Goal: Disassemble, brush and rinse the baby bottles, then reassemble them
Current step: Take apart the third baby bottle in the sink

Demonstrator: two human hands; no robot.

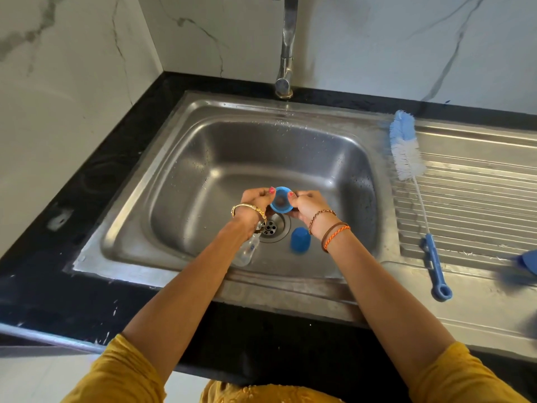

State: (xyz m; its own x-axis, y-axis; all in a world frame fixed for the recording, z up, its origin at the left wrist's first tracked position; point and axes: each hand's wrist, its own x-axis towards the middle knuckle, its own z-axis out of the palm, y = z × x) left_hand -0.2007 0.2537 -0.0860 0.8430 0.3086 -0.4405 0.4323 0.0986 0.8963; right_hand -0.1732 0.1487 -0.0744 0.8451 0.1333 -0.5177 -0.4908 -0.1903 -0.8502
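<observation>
Left hand: your left hand sits just left of frame centre, over the sink basin, fingers curled and pinching the left rim of the blue collar ring.
Right hand: your right hand mirrors it just right of centre, thumb and fingers gripping the ring's right rim.
Blue collar ring: you hold it between both hands above the drain, its open side turned up toward the camera; something darker shows through its middle, too small to make out.
Wrists: a gold bangle circles your left wrist; thread and beaded bands circle your right.
Bottle body: the clear bottle lies on its side on the basin floor, lower left of the drain, partly hidden under your left forearm.
Blue cap: a blue cap stands on the basin floor just right of the drain, below your right wrist.
Drain: the round strainer lies at the basin's middle, directly under your hands.
Sink: the steel sink fills the centre of the frame, water droplets on its far wall.
Tap: the chrome tap rises at top centre; no stream shows.
Bottle brush: the blue-and-white bottle brush lies on the ribbed drainboard at right, bristles toward the upper part of the frame, handle loop toward the lower right.
Right edge: a blurred blue object is cut off by the frame; you cannot tell what it is.
Counter: black countertop borders the sink at left.
</observation>
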